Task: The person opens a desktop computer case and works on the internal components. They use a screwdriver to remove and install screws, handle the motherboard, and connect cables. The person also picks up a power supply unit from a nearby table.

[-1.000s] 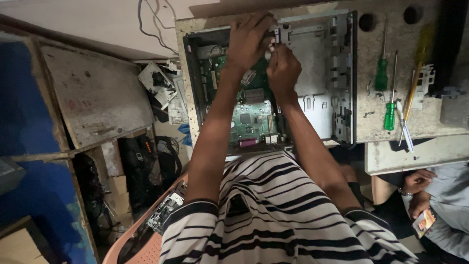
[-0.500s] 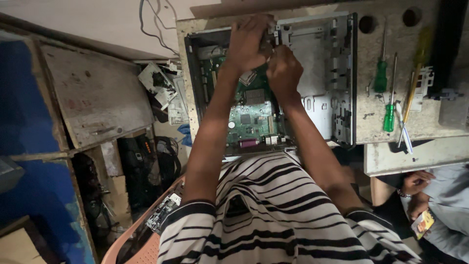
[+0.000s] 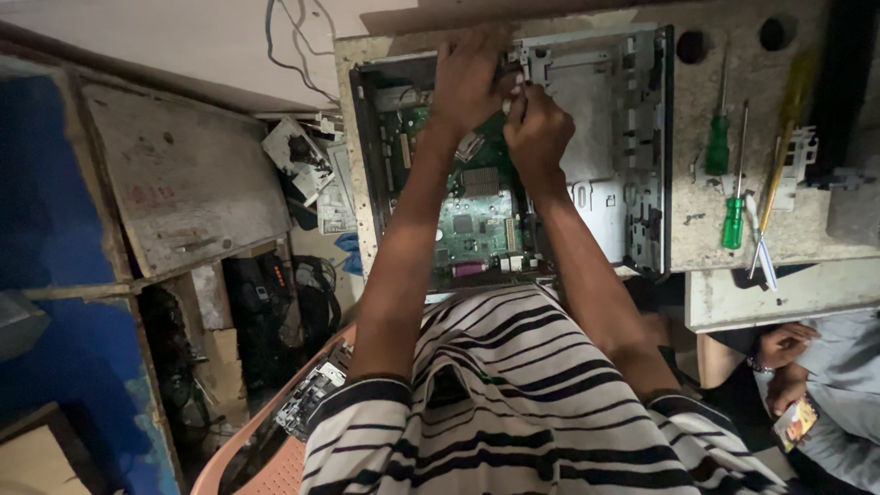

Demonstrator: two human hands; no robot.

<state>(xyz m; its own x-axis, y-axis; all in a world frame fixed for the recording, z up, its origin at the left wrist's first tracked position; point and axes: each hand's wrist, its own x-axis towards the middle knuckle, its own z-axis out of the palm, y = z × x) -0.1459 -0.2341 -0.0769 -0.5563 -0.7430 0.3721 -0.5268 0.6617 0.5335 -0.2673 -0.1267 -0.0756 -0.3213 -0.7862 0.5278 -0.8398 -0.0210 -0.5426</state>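
Lying open on a worn grey workbench [image 3: 733, 229], a desktop computer case [image 3: 513, 156] is seen with its cover off, placed toward the far left of the bench top. Inside the case, a green circuit board [image 3: 472, 225] is exposed in the left half, and a pale metal drive cage [image 3: 596, 119] fills the right half. Both arms are extended from a black-and-white striped shirt [image 3: 522, 403] into the far end of the case. The left hand [image 3: 469, 78] is spread over the far edge of the board, fingers curled downward against the parts beneath; what it grips cannot be told. The right hand [image 3: 536, 133] is closed into a narrow pinch just beside the left hand, at the near-left corner of the drive cage; a small pale part appears to be held at the fingertips, though its kind cannot be made out. The two hands are touching or nearly so. To the right of the case, two green-handled screwdrivers [image 3: 718, 147] and a yellow-handled tool [image 3: 779, 156] are laid on the bench, well apart from the hands. At the near right corner, another person's hands [image 3: 779, 353] are visible below the bench edge.
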